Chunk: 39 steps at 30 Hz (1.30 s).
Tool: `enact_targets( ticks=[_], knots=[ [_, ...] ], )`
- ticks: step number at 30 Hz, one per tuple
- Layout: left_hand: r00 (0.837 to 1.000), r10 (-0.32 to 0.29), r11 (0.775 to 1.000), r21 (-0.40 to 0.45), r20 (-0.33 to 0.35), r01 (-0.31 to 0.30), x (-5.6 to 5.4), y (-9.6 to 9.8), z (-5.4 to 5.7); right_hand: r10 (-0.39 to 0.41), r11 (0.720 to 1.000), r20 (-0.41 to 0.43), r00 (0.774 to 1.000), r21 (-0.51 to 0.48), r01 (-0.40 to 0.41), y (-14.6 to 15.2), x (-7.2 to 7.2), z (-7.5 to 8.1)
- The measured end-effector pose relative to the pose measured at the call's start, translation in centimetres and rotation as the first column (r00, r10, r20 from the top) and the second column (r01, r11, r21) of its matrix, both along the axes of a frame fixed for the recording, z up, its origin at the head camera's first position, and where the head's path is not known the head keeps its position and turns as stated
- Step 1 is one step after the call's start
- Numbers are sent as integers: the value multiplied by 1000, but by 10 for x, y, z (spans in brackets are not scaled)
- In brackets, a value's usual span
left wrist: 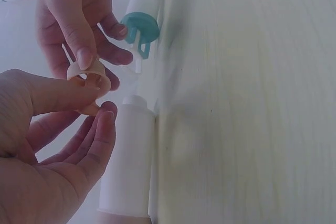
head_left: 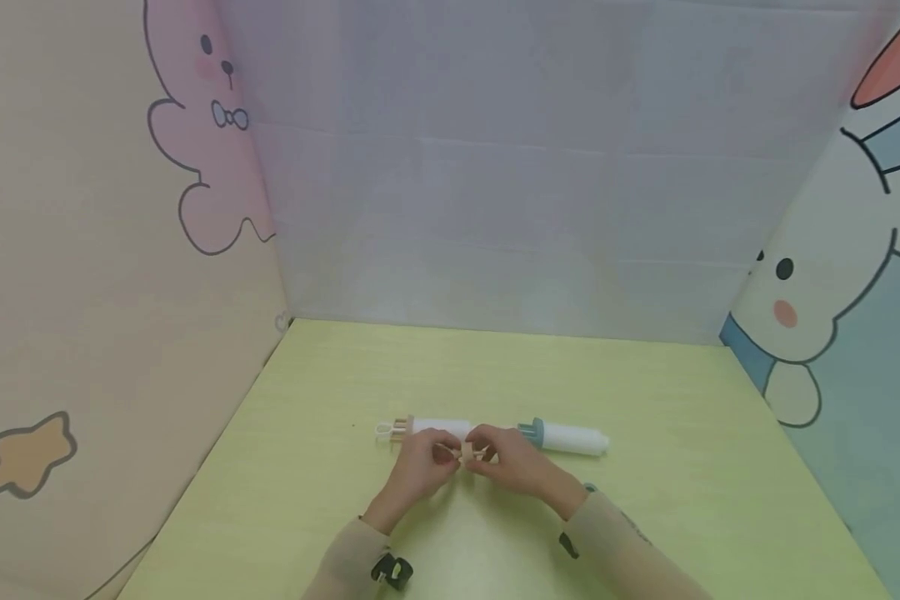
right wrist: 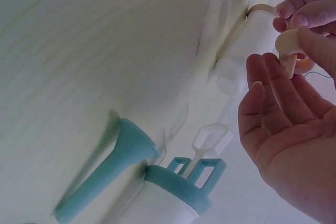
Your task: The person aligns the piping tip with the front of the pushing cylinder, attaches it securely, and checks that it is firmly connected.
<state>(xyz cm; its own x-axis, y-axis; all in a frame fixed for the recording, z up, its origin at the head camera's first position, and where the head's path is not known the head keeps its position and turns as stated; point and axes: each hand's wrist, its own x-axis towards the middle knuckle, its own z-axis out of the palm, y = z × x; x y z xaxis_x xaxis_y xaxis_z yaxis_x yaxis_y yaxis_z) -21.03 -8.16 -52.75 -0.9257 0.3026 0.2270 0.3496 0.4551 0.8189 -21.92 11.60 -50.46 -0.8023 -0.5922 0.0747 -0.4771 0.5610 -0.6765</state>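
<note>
Between both hands is a small beige piece with a rounded cup-like end and a narrower stem. My left hand pinches one end of it between thumb and fingertips, its thumb covering part of the piece in the left wrist view. From the other side, my right hand holds the rounded end with its thumb and fingers. Just behind the left hand lies a white syringe-like tube with a beige collar and loops. A second white tube, with a teal collar, lies beyond the right hand.
A teal piece with a flared end lies on the table beside the teal-collared tube, partly behind the right wrist in the head view. The yellow-green table meets a pale back wall and printed side panels.
</note>
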Motion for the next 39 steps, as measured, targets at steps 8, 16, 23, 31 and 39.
enact_targets(
  ticks=[8, 16, 23, 31, 39],
  knots=[
    [1000, 7, 999, 53, 27, -8, 0, 3, -3, 6, 1000, 3, 1000, -13, -6, 3, -1, 0],
    [997, 22, 995, 96, 81, -30, -2, 8, -6, -10, 1000, 57, 998, -21, 11, 4, -2, -1],
    [997, 14, 991, 128, 82, -24, -3, 12, -7, -17, 999, 95, 995, -29, 20, 8, -3, -1],
    [995, -6, 989, 146, 101, -9, -4, 12, -8, -20, 999, 114, 993, -40, 24, 10, -4, -1],
    [993, -6, 993, 116, 119, -8, -3, 14, -6, -24, 998, 120, 993, -53, 31, 10, -4, -1]
  ],
)
